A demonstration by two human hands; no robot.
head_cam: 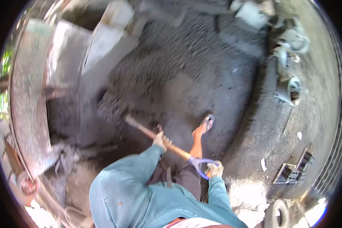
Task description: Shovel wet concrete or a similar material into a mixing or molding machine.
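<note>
My left hand [160,139], in a light glove, is wrapped around the wooden shaft of a shovel [178,150]. At the shaft's upper end, my gloved right hand [216,168] grips the purple D-shaped handle [199,168]. The shovel slants away to the left, its metal socket lying beyond my left hand. Dark, gravelly material [114,108] is heaped at the blade end and hides the blade. More of this dark granular mix [185,42] spreads over the floor ahead. One of my feet, in a flip-flop [209,122], stands on the floor right of the shaft.
A concrete partition [31,85] and a grey upright slab [101,54] border the left side. On the right are a tipped pale container [286,90], hollow block-shaped pieces [287,173] and a tyre [276,213]. A whitish sack-like object [252,15] lies at the far right.
</note>
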